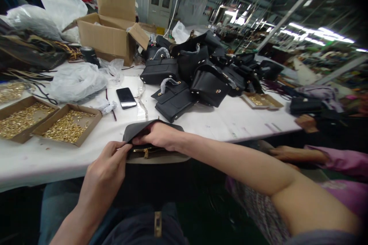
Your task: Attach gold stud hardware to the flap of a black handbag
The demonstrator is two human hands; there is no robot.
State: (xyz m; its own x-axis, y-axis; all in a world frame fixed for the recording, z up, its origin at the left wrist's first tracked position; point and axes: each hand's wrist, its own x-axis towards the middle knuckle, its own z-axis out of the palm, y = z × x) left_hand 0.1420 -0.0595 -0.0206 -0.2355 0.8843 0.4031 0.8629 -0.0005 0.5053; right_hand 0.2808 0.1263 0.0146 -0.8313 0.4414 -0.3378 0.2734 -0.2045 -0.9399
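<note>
A dark handbag (169, 157) with a gold zipper (146, 151) and a light brown lining lies at the table's front edge, its mouth facing me. My left hand (110, 160) pinches the bag's left rim between thumb and fingers. My right hand (158, 136) reaches in under the raised upper edge of the bag. Its fingers are curled and partly hidden there, so what they hold, if anything, does not show.
Several black handbags (178, 99) are heaped behind. Left of them are a phone (126, 98), plastic wrap (77, 82), a cardboard box (106, 36) and shallow trays (70, 122) of gold hardware. At right sits a co-worker in a pink sleeve (336, 160).
</note>
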